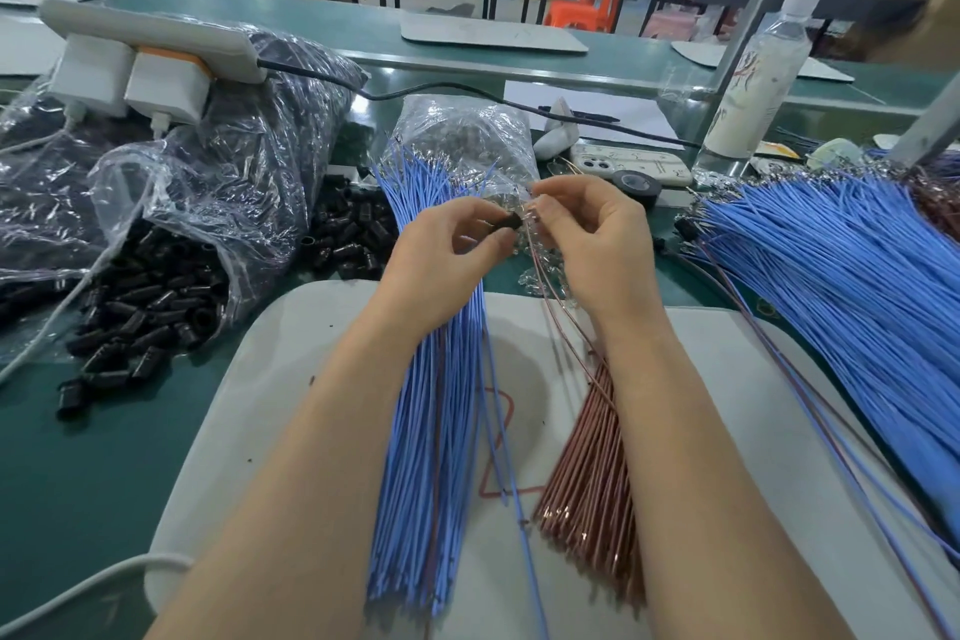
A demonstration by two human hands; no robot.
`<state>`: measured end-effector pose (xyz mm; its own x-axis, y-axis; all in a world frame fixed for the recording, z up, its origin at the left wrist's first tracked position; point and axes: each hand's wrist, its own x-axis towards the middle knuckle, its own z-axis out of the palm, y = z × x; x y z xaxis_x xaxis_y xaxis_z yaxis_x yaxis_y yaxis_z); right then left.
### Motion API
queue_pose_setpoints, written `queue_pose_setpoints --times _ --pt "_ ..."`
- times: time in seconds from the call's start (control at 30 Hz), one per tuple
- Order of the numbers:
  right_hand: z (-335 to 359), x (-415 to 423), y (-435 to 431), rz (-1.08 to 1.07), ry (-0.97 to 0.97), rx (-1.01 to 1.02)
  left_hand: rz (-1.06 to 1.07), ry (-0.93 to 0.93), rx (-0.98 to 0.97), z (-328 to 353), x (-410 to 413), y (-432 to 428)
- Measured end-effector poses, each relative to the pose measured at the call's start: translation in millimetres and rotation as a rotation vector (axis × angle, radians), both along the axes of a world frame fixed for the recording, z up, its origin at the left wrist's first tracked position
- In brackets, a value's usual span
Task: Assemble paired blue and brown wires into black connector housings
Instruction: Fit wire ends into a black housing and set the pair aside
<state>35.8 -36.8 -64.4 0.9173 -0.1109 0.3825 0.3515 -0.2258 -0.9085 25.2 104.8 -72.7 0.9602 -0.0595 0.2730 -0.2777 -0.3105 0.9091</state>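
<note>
Now, left grip is curled round one black housing, thumb + fingers pinching it. Its long axis lies L-to-R w/ the open mouth facing my right grip. Right grip pinches a brown wire near its tip, just beside that mouth; can't tell if the tip's inside. Wire trails back toward me over the white mat, betw. blue bundle & brown bundle. Next push, I judge, runs leftward along the housing's axis.
</note>
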Motion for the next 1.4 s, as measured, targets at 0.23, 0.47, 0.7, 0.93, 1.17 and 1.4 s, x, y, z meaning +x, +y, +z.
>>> queue_pose_setpoints --times 0.23,0.47,0.7,0.93,1.17,1.4 --pt "-15 6 -2 -0.114 0.191 -0.408 0.113 -0.045 -0.173 -3 5 3" --pt "-12 3 -3 -0.096 0.199 -0.690 0.123 -0.056 -0.187 -4 6 3" --pt "-21 6 3 -0.112 0.335 -0.926 0.169 -0.079 -0.135 -3 4 2" --pt "-24 8 7 -0.200 0.322 -0.889 0.168 -0.111 -0.034 -3 3 -2" --pt "-21 7 4 -0.241 0.381 -0.944 0.110 -0.109 -0.077 -5 3 -1" --pt "-26 9 7 -0.286 0.367 -0.921 0.081 -0.109 -0.100 -8 3 -1"
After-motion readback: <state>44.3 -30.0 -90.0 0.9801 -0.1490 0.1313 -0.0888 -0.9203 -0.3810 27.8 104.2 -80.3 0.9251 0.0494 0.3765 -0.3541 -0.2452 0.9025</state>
